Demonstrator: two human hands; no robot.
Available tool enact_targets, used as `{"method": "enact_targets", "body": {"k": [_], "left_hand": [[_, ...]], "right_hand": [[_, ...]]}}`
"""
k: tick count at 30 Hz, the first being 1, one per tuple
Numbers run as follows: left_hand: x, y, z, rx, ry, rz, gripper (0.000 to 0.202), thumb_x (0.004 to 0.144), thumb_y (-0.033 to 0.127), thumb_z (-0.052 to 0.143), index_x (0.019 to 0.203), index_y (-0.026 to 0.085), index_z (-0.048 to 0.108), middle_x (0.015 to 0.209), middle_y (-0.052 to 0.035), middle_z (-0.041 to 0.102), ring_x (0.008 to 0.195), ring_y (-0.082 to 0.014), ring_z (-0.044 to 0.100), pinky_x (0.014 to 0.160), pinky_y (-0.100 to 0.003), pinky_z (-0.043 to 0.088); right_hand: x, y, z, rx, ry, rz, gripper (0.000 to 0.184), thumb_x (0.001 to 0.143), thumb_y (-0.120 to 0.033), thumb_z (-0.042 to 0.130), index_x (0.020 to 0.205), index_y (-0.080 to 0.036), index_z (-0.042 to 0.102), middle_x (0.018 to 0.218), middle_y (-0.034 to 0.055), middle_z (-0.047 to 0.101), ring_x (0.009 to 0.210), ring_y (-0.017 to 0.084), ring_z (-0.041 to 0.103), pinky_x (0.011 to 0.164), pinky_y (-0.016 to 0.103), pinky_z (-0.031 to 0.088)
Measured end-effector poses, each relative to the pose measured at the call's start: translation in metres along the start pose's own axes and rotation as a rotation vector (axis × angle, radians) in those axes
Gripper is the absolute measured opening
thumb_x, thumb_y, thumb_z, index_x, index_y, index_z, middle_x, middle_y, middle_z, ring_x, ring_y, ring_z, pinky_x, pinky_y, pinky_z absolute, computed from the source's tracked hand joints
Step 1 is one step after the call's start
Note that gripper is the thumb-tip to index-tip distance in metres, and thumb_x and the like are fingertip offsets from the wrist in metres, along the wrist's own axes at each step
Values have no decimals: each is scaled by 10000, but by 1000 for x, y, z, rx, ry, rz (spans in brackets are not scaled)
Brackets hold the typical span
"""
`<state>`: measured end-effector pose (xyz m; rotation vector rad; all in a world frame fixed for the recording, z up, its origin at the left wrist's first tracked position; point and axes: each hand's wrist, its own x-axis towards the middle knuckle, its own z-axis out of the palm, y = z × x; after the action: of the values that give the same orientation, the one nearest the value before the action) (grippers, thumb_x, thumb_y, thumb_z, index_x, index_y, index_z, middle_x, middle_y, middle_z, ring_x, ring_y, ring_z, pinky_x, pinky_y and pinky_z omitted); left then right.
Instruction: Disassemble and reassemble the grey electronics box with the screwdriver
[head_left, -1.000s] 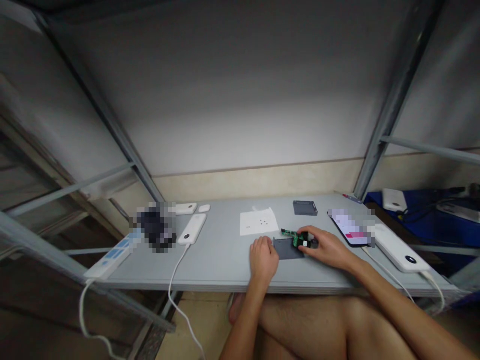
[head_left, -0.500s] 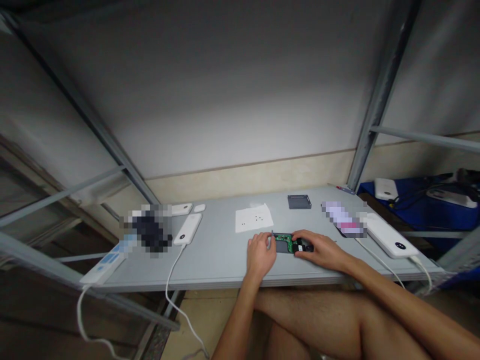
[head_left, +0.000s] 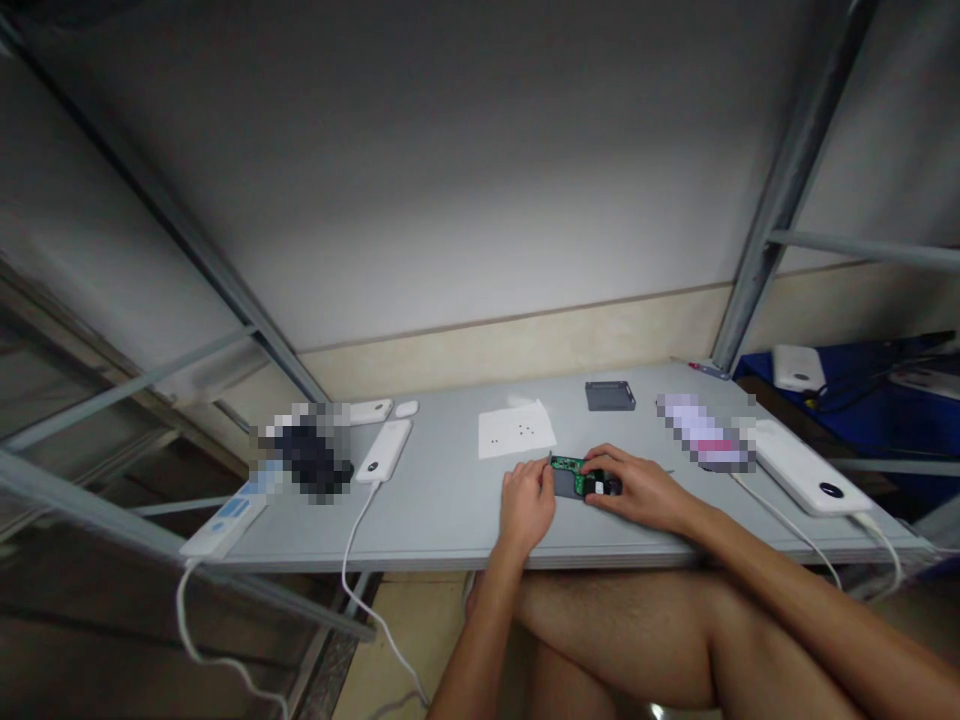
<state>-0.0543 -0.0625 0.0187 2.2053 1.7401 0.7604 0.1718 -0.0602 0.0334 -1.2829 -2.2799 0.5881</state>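
A small device with a bare green circuit board point(head_left: 568, 464) lies near the table's front edge, between my two hands. Its grey housing point(head_left: 565, 485) shows below the board, and a black part with a white label point(head_left: 598, 486) sits at its right end. My left hand point(head_left: 528, 502) is closed on the left end, thumb and fingertips at the corner. From the right, my right hand point(head_left: 637, 490) grips the device around the black part, its fingers on the far edge and its thumb on the near edge. A separate dark grey cover point(head_left: 610, 397) lies further back.
White paper point(head_left: 514, 443) with several tiny dark pieces lies behind my left hand. On the left are a white power bank point(head_left: 384, 450), a power strip point(head_left: 229, 518) and a blurred dark object. A phone point(head_left: 701, 430) and a larger white power bank point(head_left: 810, 470) with cables are on the right.
The view has shifted slightly, so the table items appear a little further right. Both hands stay on the device; the right fingers have moved slightly across the board.
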Motion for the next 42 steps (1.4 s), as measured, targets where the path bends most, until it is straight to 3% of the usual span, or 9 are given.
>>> {"method": "enact_targets", "body": {"k": [9, 14, 30, 39, 42], "left_hand": [[1, -3, 1, -21, -54, -26, 424, 1062, 254, 361, 1405, 187, 601, 1337, -104, 699, 1220, -267, 618, 1049, -436, 439], [1, -4, 3, -5, -35, -29, 424, 1060, 260, 368, 1403, 182, 605, 1320, -114, 707, 1213, -272, 630, 1054, -441, 449], [0, -2, 4, -11, 14, -39, 396, 1041, 240, 416, 1354, 173, 650, 1243, -113, 739, 1158, -271, 656, 1023, -427, 477], [-1, -1, 3, -22, 25, -22, 407, 1031, 238, 419, 1360, 181, 652, 1184, -121, 755, 1140, -291, 665, 1004, -456, 492], [-1, -3, 4, -37, 38, -17, 402, 1026, 239, 428, 1351, 191, 661, 1194, -123, 754, 1144, -294, 667, 1007, -457, 492]], "right_hand": [[1, 0, 5, -47, -19, 1, 292, 906, -437, 685, 1168, -310, 711, 1393, 28, 613, 1006, 203, 707, 934, 344, 527], [3, -7, 4, -92, -12, 22, 259, 921, -436, 650, 1131, -301, 719, 1374, 30, 637, 943, 201, 714, 865, 342, 537], [7, 0, 7, 59, 6, -64, 188, 890, -330, 676, 1059, -249, 662, 1311, 91, 625, 1098, 238, 680, 1035, 389, 503], [6, 2, 6, 75, 23, -80, 182, 894, -363, 693, 1052, -272, 689, 1284, 71, 647, 1031, 231, 696, 983, 391, 535], [1, 0, 4, 79, 48, -87, 265, 873, -376, 721, 1118, -279, 690, 1280, 70, 641, 993, 227, 695, 931, 377, 553]]}}
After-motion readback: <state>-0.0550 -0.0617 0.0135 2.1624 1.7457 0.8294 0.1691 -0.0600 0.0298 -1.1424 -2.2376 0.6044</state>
